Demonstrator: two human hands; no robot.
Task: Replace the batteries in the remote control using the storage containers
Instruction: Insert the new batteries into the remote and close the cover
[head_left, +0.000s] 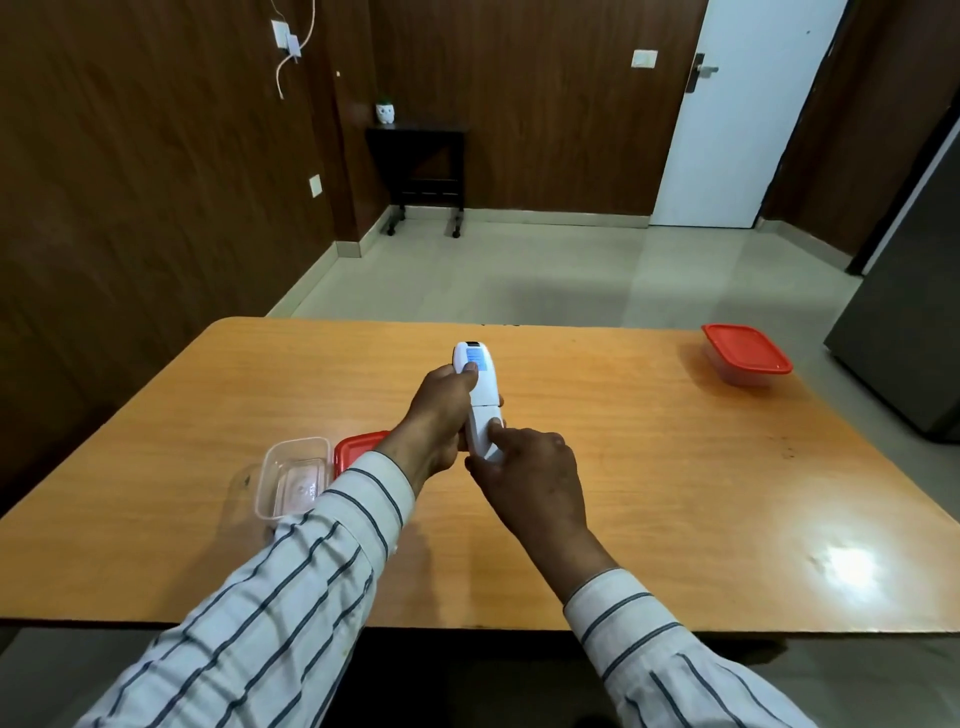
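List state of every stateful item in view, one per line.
remote control: held above the table, back up, battery cover on or partly slid, cannot tell
left hand: gripping the remote
right hand: thumb on the cover's lower end
clear container: open, lid off
red lid: lying beside the open container
far container: closed, red lid on
door: shut

Setting: probably an office or meeting room. Indicators: dark wood-panelled walls (156, 182), tiled floor (493, 270), white door (737, 130) with lever handle, small wheeled side table (421, 166), large laminate tabletop (675, 467).
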